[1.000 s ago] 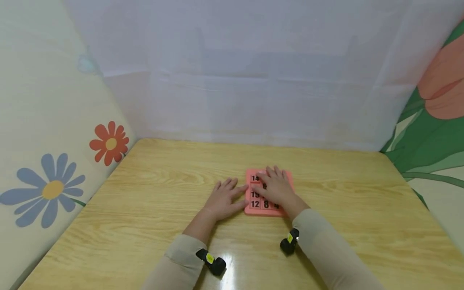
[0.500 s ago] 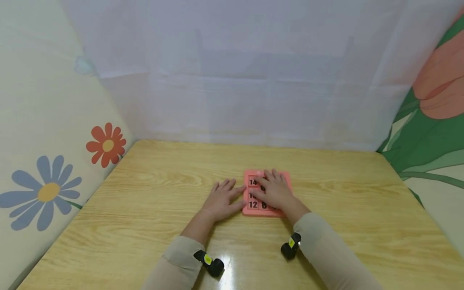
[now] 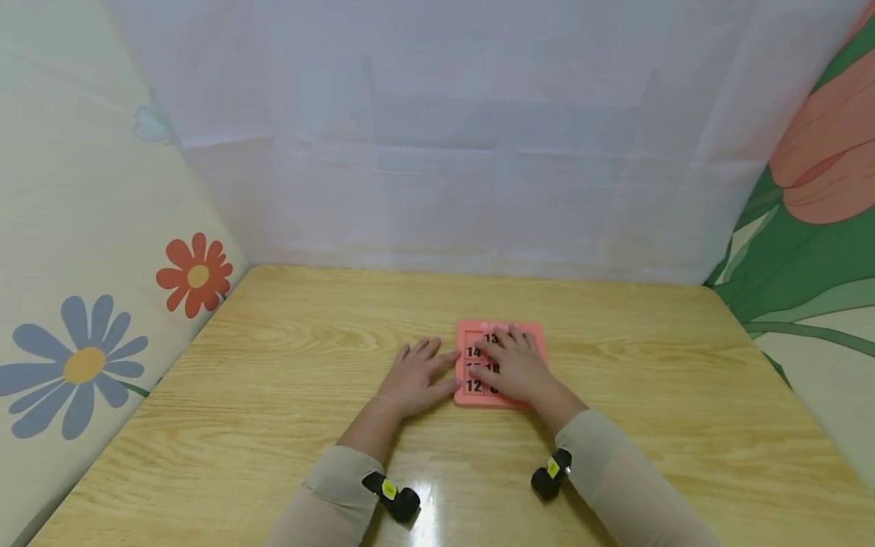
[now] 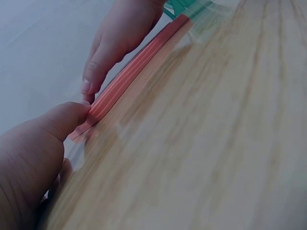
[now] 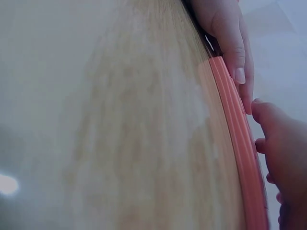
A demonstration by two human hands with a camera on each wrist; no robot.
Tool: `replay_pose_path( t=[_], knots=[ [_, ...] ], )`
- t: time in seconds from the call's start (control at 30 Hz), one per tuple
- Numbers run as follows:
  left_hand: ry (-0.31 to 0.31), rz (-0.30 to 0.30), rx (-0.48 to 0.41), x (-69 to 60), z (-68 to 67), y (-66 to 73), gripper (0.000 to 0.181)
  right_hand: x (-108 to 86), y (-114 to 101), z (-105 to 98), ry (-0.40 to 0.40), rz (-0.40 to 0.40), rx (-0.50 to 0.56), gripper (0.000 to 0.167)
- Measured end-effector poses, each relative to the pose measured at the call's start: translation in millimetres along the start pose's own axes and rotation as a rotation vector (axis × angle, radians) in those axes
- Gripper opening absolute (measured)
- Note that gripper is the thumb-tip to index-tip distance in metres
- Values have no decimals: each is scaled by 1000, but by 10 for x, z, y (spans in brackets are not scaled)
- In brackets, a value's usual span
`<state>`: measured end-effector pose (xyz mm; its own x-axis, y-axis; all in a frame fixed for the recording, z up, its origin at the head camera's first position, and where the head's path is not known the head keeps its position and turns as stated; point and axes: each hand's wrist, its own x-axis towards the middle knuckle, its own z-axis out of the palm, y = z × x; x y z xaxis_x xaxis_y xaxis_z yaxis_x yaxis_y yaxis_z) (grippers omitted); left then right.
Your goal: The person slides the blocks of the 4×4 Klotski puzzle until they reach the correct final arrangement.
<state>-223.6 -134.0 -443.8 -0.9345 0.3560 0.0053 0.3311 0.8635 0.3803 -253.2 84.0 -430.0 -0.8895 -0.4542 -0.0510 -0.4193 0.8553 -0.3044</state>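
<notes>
A pink sliding number puzzle [image 3: 535, 334] lies flat on the table, its tiles marked with black numbers; 13, 14 and 12 can be read. My left hand [image 3: 412, 377] rests beside its left edge, thumb and index finger touching the frame. In the left wrist view the left thumb [image 4: 67, 115] meets the corner of the pink frame [image 4: 139, 67]. Over the tiles lies my right hand [image 3: 521, 369], fingers spread, touching the tile face and hiding the right-hand tiles. The right wrist view shows the right thumb [image 5: 271, 115] above the puzzle's pink side [image 5: 237, 129].
The wood-grain table [image 3: 307, 327] extends around the puzzle. A white cloth [image 3: 437, 152] hangs behind it, and flower-printed sheets [image 3: 61, 190] stand at the sides. A black camera [image 3: 399, 497] is strapped to each sleeve.
The 14 tile has slid toward me from the top row, leaving a gap above it, and 13 now shows beside that gap. My right fingers have shifted slightly; the left hand stays at the edge.
</notes>
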Motion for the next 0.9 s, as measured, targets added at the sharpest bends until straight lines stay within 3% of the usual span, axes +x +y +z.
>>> replay_pose_path(
  t=[0.43,0.9],
  knots=[
    [3,6,2,-9,-22,22,58,-46,38,28,37,-8,43,62],
    [3,-1,2,-5,-34,22,60,-109,215,-40,59,132,45,65]
  ],
)
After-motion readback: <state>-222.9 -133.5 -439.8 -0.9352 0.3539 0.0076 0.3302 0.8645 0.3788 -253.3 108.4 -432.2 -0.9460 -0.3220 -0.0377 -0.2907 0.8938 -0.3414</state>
